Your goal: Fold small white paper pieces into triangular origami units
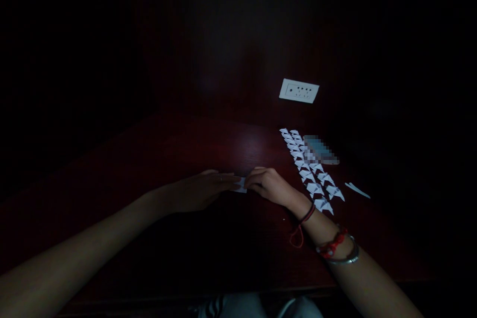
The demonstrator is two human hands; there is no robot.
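A small piece of white paper (240, 186) lies on the dark red table between my hands. My left hand (203, 190) stretches its fingers flat, with the fingertips over the paper's left part. From the other side my right hand (270, 185) curls inward, its fingers closed at the paper's right edge. Parts of the paper are hidden under the fingers, so its folds cannot be made out. To the right of my right hand, several folded white paper pieces (315, 189) stand in two slanting rows.
Beside the rows lies a flat object with a blurred, pixelated surface (322, 150). Thin white strips (357, 190) rest farther right. A white socket plate (299, 91) is on the wall behind the table (208, 144). The surroundings are very dark.
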